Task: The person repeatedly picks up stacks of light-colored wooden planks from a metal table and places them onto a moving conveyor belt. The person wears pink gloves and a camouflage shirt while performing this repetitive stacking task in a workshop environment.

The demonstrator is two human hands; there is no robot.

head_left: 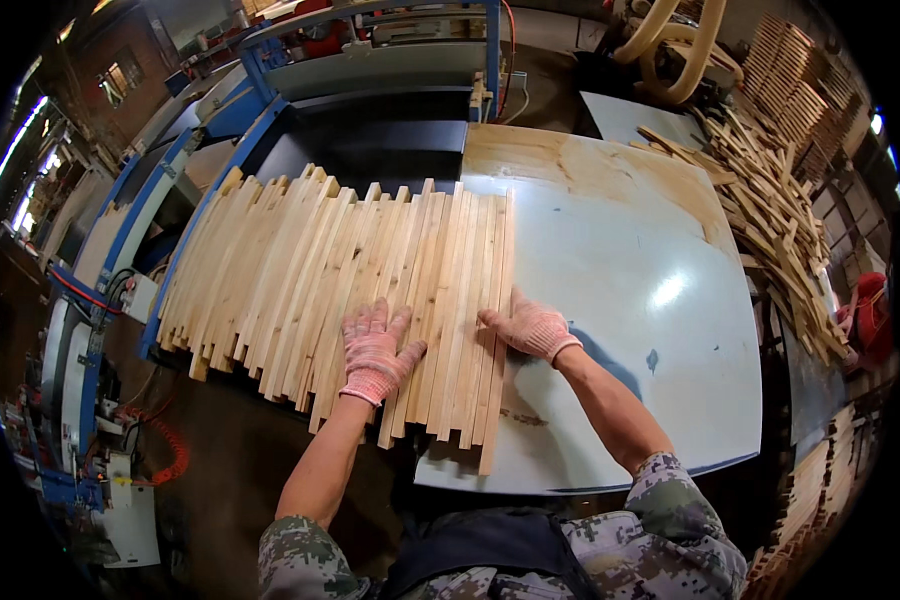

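Note:
Side by side in a wide row lie many narrow wooden strips (290, 260), their ends uneven at both the far and near sides. My left hand (375, 350), in a pinkish knit glove, lies flat on top of the strips with its fingers spread. At the row's right edge is my right hand (532, 328), gloved alike; its thumb rests over the outermost strips and its fingers lie along their side, partly hidden. The row's right end sits on a pale, glossy tabletop (650, 330), while its left part reaches over the blue-framed machine (240, 150).
A loose heap of wooden offcuts (770, 210) lies at the right, with stacked slats (795, 75) behind it. Thick beige hoses (675, 50) stand at the back right. A red coiled air hose (170, 460) hangs at the lower left. Something red (870, 320) is at the far right.

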